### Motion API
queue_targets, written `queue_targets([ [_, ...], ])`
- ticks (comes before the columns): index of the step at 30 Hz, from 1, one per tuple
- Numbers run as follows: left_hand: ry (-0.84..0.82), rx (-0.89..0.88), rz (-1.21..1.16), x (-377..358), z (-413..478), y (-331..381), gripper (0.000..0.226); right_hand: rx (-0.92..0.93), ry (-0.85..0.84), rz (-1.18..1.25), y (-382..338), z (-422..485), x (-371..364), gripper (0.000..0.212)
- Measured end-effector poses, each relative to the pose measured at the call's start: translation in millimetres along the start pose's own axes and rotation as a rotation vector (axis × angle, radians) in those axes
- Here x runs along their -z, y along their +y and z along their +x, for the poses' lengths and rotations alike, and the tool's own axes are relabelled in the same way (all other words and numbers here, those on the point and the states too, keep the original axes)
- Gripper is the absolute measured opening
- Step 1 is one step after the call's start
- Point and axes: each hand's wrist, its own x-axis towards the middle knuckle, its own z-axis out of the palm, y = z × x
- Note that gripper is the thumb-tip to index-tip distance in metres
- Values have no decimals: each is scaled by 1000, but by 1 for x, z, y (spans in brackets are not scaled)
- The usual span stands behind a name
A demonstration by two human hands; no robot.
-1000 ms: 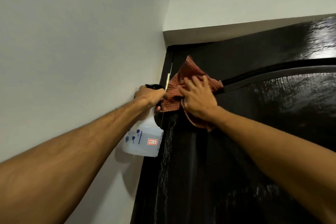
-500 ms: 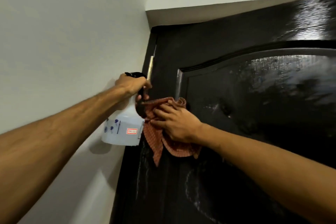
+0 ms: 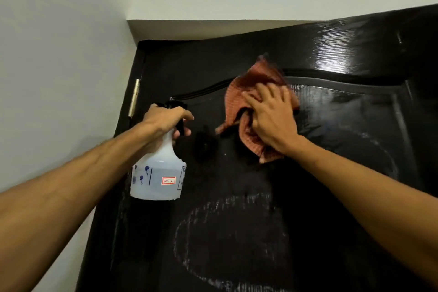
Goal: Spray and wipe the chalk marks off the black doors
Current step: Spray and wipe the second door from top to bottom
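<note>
Vs 0.5 s ago: we see the cloth [image 3: 258,83] up and to the right now, on the arched moulding [image 3: 331,82] at the top of the panel [image 3: 343,125]. It was lower, at the panel's left edge, right by the bottle hand. The right hand [image 3: 270,118] went with it, so the hands are now apart. The bottle [image 3: 158,173] has shifted right too and now sits in front of the door [image 3: 189,66] face rather than over the door edge and wall [image 3: 59,54].

Hands: the right hand lies flat on the cloth, fingers straight and spread, pressing it to the door; the fingertips are motion-blurred. The left hand [image 3: 166,118] is wrapped round the bottle neck, fingers on the black trigger head [image 3: 176,104], with the bottle hanging upright below the fist. We can't tell if it touches the door.

Materials:
- Cloth: red-orange woven check, crumpled, loose corners sticking out above and below the hand.
- Bottle: translucent white plastic, rounded shoulder, flat base, small red-bordered label [image 3: 168,180], blue marks on its left side.
- Door: glossy black, wood grain showing in the glare top right, panel framed by the raised curved moulding. Brass-coloured hinge [image 3: 134,98] at the left edge.
- Chalk marks [image 3: 213,211]: rough white oval outline with smeared scribble, lower on the panel, below both hands. A fainter arc [image 3: 379,147] runs right of the right forearm.
- Wall: matte, pale grey.
</note>
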Motion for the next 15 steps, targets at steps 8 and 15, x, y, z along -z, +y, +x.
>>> queue_targets([
  [8,-124,-8,-37,-84,-18,26,16,180,-4,-45,78,-45,7,59],
  [15,-207,-26,-56,-146,-33,43,16,317,-71,-18,105,-102,2,51],
])
